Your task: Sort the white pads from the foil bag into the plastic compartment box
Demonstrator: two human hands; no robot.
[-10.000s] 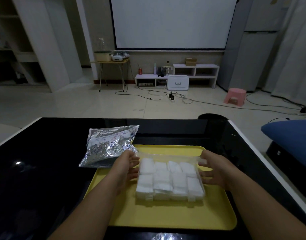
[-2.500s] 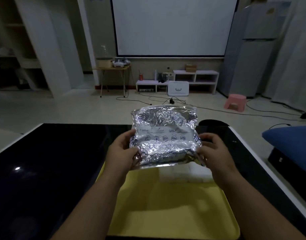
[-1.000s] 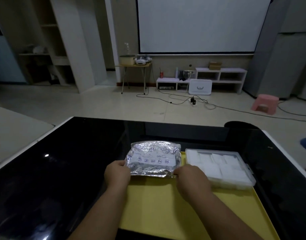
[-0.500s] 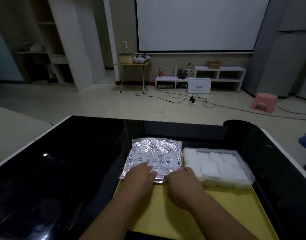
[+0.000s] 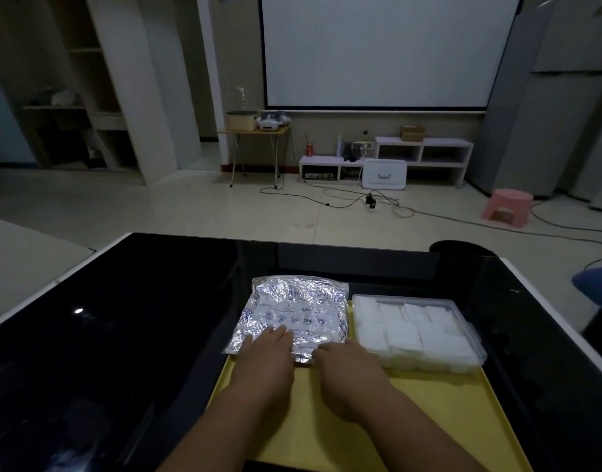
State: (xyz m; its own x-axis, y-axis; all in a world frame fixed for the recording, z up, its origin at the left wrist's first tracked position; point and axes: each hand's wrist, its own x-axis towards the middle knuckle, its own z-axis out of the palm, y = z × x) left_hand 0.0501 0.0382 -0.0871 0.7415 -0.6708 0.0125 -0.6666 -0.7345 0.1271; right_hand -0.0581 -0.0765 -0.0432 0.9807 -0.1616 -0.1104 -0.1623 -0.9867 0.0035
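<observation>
Left hand (image 5: 266,356), right hand (image 5: 348,366) press flat on foil bag (image 5: 294,306)

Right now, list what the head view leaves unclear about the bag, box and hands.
Head view:
Foil bag contents: opaque foil hides them.
Bag's near edge: under the left hand and right hand.
Right hand's grip: its fingertips are hidden.
Pad count in the compartment box: dim, blurred white.

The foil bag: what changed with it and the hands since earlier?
The foil bag, held in both hands before, now lies flat at the far left of the tray; the left hand rests on it, the right hand touches its near edge. The compartment box stays at the far right, full of white pads.
</observation>
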